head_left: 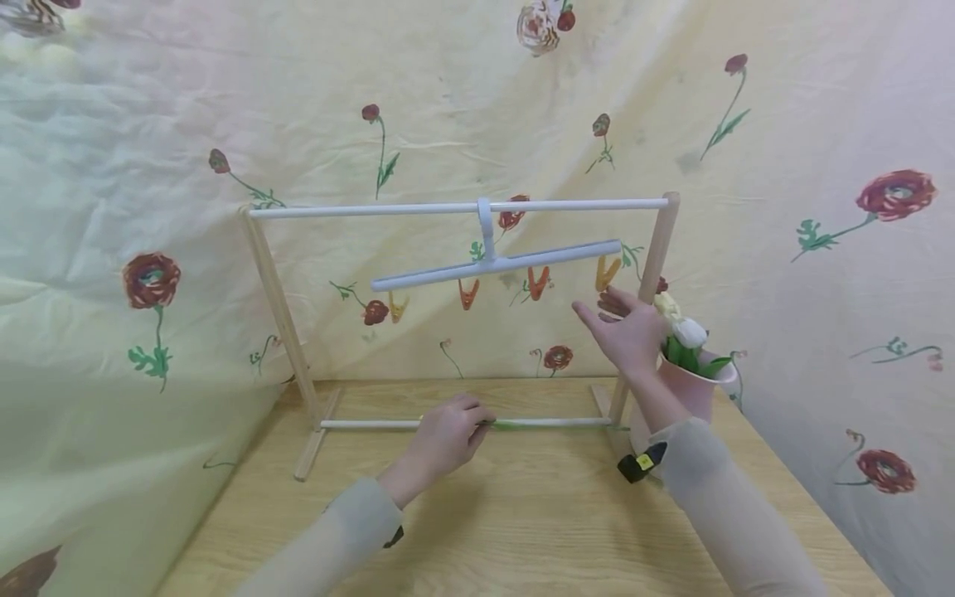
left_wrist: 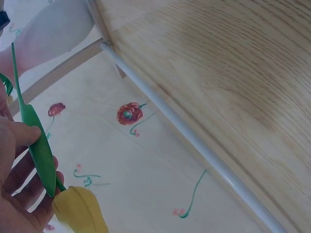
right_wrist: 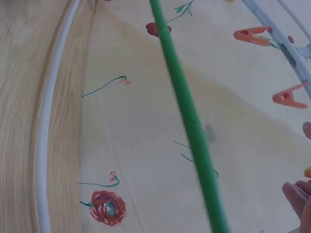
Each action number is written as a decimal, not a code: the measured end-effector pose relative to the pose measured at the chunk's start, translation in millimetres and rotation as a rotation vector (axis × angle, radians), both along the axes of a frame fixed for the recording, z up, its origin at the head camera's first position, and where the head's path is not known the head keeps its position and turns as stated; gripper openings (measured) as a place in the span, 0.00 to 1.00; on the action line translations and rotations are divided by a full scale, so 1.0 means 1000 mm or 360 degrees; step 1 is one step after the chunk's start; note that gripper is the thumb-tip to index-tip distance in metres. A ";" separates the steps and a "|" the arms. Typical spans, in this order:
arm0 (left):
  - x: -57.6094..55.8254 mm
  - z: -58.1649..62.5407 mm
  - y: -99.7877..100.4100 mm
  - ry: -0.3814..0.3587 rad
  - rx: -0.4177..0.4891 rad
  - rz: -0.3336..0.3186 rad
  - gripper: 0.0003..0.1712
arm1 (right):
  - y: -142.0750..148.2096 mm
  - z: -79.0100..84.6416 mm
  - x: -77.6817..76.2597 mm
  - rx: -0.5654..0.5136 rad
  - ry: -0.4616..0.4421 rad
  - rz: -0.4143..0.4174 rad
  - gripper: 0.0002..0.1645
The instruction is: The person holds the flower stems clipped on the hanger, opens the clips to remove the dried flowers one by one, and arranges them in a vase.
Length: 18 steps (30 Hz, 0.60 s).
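Note:
My left hand (head_left: 448, 431) pinches an artificial yellow tulip (left_wrist: 80, 209) by its green leaf (left_wrist: 41, 150) and stem, thumb over the leaf. The tulip's green stem (right_wrist: 189, 116) stretches across the right wrist view. In the head view the blossom is mostly hidden by the hand. My right hand (head_left: 630, 336) is raised by the rack's right post, thumb and fingers spread apart. Just above its fingertips hangs a yellow clip (head_left: 608, 272). That clip belongs to a pale hanger (head_left: 496, 265), which tilts up to the right.
The hanger hooks over the white top bar (head_left: 358, 211) of a wooden rack. More clips hang along it, including an orange clip (head_left: 538, 283). A pink vase (head_left: 690, 390) with a white tulip (head_left: 690, 332) stands behind the right forearm. Floral cloth (head_left: 448, 66) backs the wooden table (head_left: 515, 514).

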State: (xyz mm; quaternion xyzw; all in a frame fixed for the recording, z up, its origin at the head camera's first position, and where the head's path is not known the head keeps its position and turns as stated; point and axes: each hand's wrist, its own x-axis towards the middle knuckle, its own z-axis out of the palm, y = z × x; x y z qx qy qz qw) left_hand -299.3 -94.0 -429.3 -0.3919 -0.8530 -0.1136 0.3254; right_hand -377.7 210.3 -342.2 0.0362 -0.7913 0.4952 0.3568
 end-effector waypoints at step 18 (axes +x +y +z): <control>-0.004 0.002 -0.005 -0.0009 0.0021 0.0039 0.04 | -0.029 0.023 0.036 0.0708 0.1458 0.0195 0.33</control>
